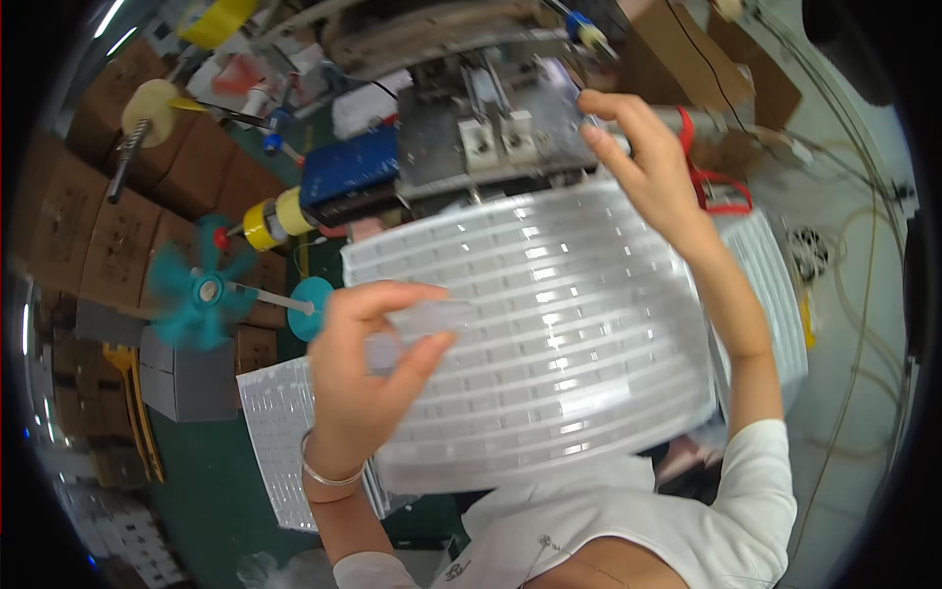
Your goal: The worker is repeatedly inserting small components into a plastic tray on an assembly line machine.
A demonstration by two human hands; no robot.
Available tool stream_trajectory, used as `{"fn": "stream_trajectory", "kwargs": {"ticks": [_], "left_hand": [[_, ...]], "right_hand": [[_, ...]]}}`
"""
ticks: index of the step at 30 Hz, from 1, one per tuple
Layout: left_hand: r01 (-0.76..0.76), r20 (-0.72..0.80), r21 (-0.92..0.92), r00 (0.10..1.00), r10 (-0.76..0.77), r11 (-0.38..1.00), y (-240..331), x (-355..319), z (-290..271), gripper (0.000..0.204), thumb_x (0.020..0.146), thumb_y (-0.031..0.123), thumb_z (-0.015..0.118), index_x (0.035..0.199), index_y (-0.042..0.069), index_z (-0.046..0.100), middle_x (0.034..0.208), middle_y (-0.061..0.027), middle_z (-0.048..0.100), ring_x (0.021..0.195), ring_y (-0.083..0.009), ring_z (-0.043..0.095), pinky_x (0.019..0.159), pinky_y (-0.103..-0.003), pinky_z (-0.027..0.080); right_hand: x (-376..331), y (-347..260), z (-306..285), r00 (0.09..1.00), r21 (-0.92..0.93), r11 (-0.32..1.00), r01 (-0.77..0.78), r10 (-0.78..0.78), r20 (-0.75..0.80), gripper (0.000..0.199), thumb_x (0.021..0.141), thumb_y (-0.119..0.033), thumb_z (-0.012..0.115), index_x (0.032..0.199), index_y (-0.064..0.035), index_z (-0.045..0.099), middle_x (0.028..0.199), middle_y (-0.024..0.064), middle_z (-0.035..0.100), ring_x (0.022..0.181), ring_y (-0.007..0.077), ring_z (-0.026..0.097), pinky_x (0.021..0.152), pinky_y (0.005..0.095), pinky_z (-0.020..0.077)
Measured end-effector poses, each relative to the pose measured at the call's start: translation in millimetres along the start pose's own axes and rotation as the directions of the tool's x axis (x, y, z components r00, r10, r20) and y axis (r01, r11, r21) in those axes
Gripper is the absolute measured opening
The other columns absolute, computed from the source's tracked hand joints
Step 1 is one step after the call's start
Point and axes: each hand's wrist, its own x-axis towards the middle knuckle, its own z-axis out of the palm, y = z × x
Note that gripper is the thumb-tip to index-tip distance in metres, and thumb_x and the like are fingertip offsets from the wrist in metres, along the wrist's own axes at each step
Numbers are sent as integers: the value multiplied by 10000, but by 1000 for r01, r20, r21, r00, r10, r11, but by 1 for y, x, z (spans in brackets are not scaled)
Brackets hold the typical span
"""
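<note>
My left hand [368, 368] is over the left part of a large white ribbed tray [549, 324]. Its thumb and index finger close around a small, clear, thin plastic piece [437, 316], which is blurred and hard to make out against the tray. My right hand [648, 167] is raised at the right edge of a metal machine plate [422, 147], thumb and index finger apart, with nothing visible between them. Two small pale metal blocks [479, 142] sit on the plate. Rows of small clear parts appear to lie along the tray's grooves.
A turquoise fan [206, 288] stands left of the tray, its blades blurred. A blue box-shaped machine part [348, 167] adjoins the plate. More ribbed trays [275, 432] lie lower left and at right. Cardboard boxes [118, 245] are stacked far left. A red cable loop [724, 194] hangs beside my right wrist.
</note>
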Motion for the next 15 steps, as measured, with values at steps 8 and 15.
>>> {"fn": "stream_trajectory", "kwargs": {"ticks": [8, 15], "left_hand": [[-467, 337, 132, 851, 404, 874, 24, -43, 62, 245, 771, 134, 705, 986, 56, 616, 872, -55, 650, 702, -206, 618, 580, -300, 447], [-659, 617, 376, 703, 354, 651, -9, -94, 148, 160, 723, 134, 606, 871, 100, 558, 719, -7, 528, 644, -149, 566, 562, -282, 412]], "right_hand": [[-76, -65, -73, 830, 11, 993, 121, -107, 548, 242, 782, -87, 676, 1021, -58, 652, 903, 87, 634, 784, 253, 633, 668, 342, 511], [-177, -63, -90, 425, -29, 958, 284, -98, 900, 308, 802, -148, 545, 1089, -183, 651, 885, 51, 574, 801, 219, 632, 617, 341, 534]]}}
